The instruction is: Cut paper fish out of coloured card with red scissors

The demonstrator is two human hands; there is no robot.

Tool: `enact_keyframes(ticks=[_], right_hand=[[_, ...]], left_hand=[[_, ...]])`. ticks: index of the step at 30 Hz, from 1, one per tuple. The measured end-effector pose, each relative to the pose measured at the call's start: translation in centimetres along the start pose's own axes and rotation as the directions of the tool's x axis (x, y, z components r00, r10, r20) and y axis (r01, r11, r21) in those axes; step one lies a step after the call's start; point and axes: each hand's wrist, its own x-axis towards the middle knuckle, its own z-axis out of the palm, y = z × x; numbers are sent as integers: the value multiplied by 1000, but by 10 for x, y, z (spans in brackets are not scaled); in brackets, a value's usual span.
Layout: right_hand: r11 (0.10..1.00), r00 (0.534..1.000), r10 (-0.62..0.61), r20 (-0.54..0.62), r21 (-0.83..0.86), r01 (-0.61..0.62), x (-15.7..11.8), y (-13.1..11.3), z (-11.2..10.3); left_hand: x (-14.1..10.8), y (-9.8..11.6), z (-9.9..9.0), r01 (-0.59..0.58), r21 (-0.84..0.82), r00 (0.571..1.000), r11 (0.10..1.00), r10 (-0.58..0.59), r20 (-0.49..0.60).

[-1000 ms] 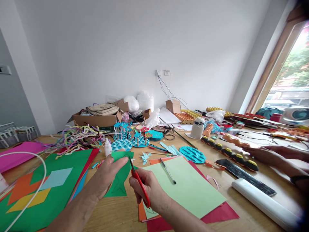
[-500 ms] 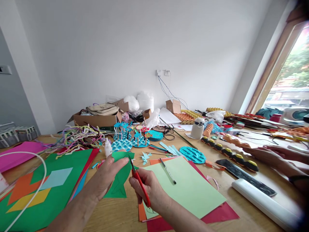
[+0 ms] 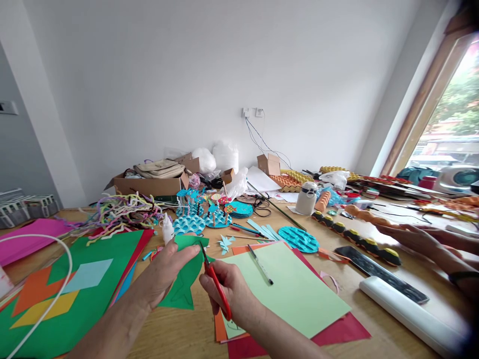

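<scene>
My left hand (image 3: pixel 166 271) pinches a green paper piece (image 3: pixel 187 279) that has pencil lines on its lower part. Red-handled scissors (image 3: pixel 219 291) are in my right hand (image 3: pixel 232 289), their dark blades at the paper's upper right edge. To the right lies a light green sheet (image 3: pixel 295 289) over orange and dark red sheets, with a pen (image 3: pixel 261 265) on top. Small light blue paper scraps (image 3: pixel 226 244) rest just beyond the hands.
Green sheets (image 3: pixel 93 309) lie at left, pipe cleaners (image 3: pixel 125 214) behind them. A glue bottle (image 3: pixel 167 228) stands beyond my left hand. At right are a black-and-yellow egg-carton strip (image 3: pixel 354 235), a white bar (image 3: pixel 407 314) and another person's hands (image 3: pixel 419 239).
The green paper's lower edge has shifted slightly left, and the scissor handles have tilted a little. The other person's hands at right have moved slightly.
</scene>
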Motion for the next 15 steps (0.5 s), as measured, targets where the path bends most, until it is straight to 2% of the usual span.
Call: enact_keyframes(ticks=[3,9,15], right_hand=[[1000,1000,-8,2,-10,8,0,2,0],[999,1000,-6,-8,-46,6,1,4,-1],[1000,1000,2,2,-31,-2,1,2,0]], left_hand=[[-1,2,2,39,12,999,999,-38,-5],[-2,4,2,35,-11,998,999,-35,55],[0,2,1,74,-4,995,997,-74,60]])
